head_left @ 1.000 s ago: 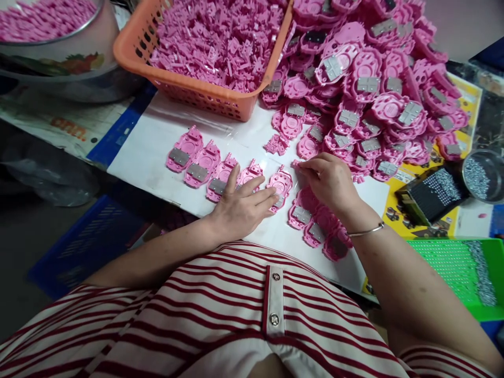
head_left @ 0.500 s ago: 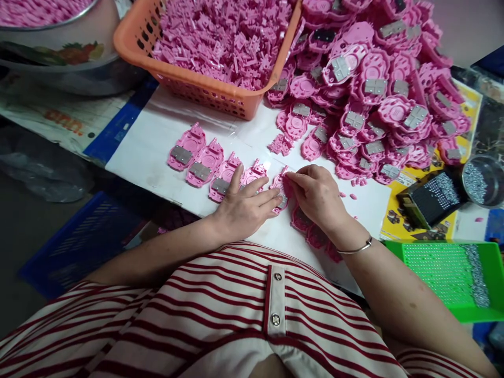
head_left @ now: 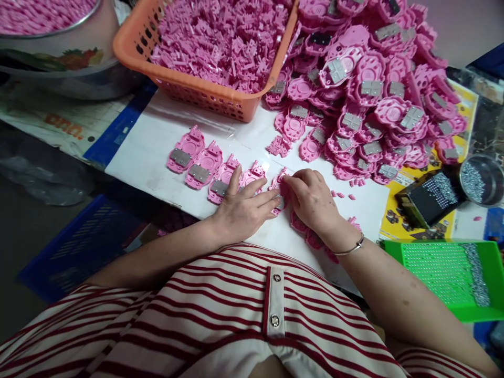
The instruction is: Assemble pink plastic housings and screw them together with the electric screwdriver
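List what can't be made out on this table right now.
Head view, all:
- Anything pinched in the right hand: hidden by its fingers.
- Two pink cases in the row: partly covered by the left hand.
- Pink cases below the right hand: partly covered by it.
- Bowl: cut off by left and top edges.
- Metal bits: too small to identify.

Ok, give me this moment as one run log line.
left hand: spread over pink shells | right hand: fingertips at right-end shell | orange basket: holds small pink parts
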The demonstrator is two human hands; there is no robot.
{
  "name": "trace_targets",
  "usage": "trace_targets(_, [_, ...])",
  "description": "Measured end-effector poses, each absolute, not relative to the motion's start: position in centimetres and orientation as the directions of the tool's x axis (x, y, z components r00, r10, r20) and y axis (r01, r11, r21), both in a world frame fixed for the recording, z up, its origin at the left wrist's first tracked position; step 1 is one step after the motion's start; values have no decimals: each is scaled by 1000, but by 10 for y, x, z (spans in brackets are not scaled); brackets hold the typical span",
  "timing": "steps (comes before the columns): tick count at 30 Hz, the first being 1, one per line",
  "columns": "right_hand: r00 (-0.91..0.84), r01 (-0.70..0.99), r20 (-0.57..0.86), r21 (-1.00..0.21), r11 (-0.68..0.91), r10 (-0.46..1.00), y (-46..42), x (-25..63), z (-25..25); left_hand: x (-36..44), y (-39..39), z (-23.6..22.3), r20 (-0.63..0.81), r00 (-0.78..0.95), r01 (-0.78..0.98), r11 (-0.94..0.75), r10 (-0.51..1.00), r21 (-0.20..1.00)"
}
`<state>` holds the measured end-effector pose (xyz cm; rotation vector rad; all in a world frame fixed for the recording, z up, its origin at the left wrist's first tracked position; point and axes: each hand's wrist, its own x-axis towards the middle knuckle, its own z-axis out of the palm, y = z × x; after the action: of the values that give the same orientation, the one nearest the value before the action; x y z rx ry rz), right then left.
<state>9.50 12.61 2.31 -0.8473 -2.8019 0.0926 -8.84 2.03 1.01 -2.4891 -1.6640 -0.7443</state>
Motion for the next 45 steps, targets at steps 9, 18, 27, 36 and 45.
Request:
trace_targets(9, [-830, 524, 163, -98, 846, 533, 136, 96, 25, -89, 21, 10, 403, 301, 879, -415, 864, 235])
trace_targets(18, [-829, 558, -7, -82, 826, 560, 136, 88, 34, -89, 21, 11, 385, 310, 874, -420, 869, 244])
trace_targets(27, [-858, 509, -61, 28, 860, 509, 129, 87, 38, -88, 21, 11, 379, 310, 875, -417, 872, 244])
trace_targets(36, [-902, 431, 27, 104, 897, 430, 130, 99, 48, -77, 27, 8, 393, 318, 876, -426, 863, 227])
trace_targets(45, [-915, 403, 75, 108, 909, 396, 139, 106, 34, -71, 32, 1, 387, 314, 868, -428, 867, 254])
